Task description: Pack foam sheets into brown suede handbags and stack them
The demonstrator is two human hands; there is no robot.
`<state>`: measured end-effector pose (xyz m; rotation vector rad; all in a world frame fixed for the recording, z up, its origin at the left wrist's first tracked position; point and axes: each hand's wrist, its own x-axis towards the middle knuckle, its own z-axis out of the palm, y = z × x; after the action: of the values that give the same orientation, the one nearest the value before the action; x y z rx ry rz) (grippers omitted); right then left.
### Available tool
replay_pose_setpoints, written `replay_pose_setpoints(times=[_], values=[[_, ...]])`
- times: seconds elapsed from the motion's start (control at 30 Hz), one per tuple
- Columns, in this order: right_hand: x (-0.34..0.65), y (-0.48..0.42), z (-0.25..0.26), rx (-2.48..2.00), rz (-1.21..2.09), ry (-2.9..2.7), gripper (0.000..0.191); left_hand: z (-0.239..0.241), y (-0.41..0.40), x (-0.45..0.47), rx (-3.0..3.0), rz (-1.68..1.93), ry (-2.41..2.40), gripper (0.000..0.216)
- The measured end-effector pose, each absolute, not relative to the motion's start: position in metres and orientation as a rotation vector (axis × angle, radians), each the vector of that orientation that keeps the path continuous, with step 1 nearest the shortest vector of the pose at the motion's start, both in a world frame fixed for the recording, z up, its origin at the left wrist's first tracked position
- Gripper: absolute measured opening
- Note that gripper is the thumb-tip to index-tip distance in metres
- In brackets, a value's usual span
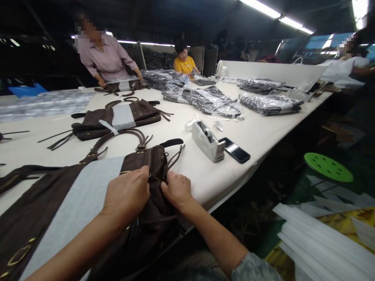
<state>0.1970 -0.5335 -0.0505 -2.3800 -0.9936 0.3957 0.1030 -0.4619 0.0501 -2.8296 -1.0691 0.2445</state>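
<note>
A dark brown suede handbag (35, 203) lies flat on the white table (258, 136) in front of me, with a grey-white sheet (84, 199) across its middle. My left hand (127, 195) is closed on the bag's right end near a brass fitting. My right hand (175, 189) pinches the same end of the bag beside the thin tassel cords (174, 158). The bag's looped handle (117, 138) lies on the table behind my hands.
A second brown bag (117, 117) with a grey sheet lies further back. A white tape dispenser (206, 142) and a black phone (234, 150) sit to the right. Plastic-wrapped bags (269, 103) are piled beyond. Three other people stand or sit at the far side. A green stool (328, 167) and white foam sheets (322, 242) are at right.
</note>
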Motion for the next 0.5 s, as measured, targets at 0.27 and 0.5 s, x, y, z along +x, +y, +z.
replay_pose_setpoints(times=[0.27, 0.5], values=[[0.208, -0.535, -0.031, -1.619, 0.488, -0.783, 0.011, 0.045, -0.461, 0.095, -2.922, 0.007, -1.102, 0.047], [0.226, -0.463, -0.046, -1.004, 1.385, -0.324, 0.021, 0.021, -0.472, 0.110, -3.065, -0.185, -1.152, 0.042]])
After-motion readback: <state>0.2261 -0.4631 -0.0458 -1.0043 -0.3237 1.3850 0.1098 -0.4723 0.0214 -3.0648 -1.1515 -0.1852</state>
